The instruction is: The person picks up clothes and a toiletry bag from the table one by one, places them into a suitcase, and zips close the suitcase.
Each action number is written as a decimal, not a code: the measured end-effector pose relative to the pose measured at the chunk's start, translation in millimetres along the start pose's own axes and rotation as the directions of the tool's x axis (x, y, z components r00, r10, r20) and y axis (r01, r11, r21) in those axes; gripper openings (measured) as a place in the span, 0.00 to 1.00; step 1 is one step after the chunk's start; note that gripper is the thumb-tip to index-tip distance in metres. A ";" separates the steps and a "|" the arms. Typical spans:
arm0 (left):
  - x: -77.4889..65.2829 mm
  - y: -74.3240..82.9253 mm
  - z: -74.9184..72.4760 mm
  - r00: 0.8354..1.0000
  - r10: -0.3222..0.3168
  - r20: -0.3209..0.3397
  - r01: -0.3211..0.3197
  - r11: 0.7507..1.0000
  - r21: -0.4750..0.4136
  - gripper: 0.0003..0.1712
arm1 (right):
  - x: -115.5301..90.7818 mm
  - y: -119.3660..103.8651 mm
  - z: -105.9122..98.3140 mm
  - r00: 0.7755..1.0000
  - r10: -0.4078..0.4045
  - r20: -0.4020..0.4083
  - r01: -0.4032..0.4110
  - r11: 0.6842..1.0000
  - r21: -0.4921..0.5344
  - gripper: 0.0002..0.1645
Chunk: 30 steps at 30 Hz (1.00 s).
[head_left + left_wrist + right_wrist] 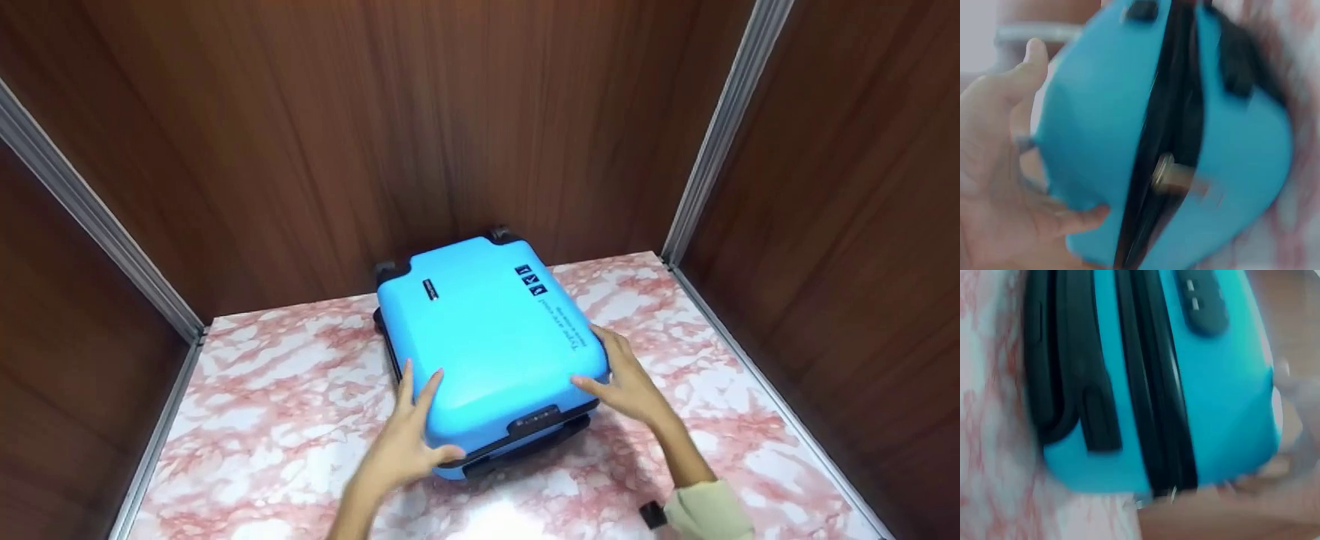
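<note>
A bright blue hard-shell suitcase (480,330) lies flat on its side, wheels toward the back wall, at a slight angle. My left hand (405,439) is at its near left corner, fingers spread along the shell and thumb by the front seam. In the left wrist view, the left hand (1008,163) sits beside the corner, with a zipper pull (1165,174) on the dark zipper band. My right hand (626,379) is around the near right corner, thumb on the shell, other fingers along the side. The suitcase's combination lock (536,420) faces me between both hands.
The suitcase rests on a pink-and-white marbled surface (277,420). Brown wood-grain panels (420,127) stand behind and at both sides, joined by grey metal corner posts (727,112). The suitcase's wheels (504,234) are close to the back panel.
</note>
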State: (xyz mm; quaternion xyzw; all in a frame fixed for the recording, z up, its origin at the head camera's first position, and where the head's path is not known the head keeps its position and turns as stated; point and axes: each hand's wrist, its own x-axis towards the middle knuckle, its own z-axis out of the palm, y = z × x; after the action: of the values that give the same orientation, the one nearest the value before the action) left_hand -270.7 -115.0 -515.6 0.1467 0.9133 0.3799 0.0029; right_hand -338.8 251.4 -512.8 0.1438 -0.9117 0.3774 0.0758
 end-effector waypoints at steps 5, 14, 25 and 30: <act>-3.9 9.1 14.0 0.996 0.051 -0.074 -0.050 0.999 0.016 0.62 | 4.4 17.7 -5.1 0.987 -0.114 0.112 0.103 0.990 0.096 0.61; -1.3 -11.6 2.0 0.986 0.080 -0.148 -0.075 0.996 0.038 0.55 | -1.3 14.4 6.6 0.983 -0.165 0.086 0.141 0.962 0.233 0.50; 3.4 -26.2 -4.3 0.964 0.086 -0.252 -0.080 0.996 0.033 0.50 | 0.4 2.9 23.1 0.988 -0.147 0.046 0.129 0.952 0.277 0.48; 8.6 -25.6 -3.9 0.957 0.105 -0.272 -0.099 0.994 0.037 0.49 | 5.0 0.9 24.1 0.990 -0.135 0.036 0.122 0.961 0.247 0.50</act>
State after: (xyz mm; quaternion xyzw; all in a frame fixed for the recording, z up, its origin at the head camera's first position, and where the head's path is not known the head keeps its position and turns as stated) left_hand -286.1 -132.5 -529.7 0.1397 0.9005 0.3857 -0.1444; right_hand -344.5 233.9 -529.1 0.2206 -0.8489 0.4768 0.0579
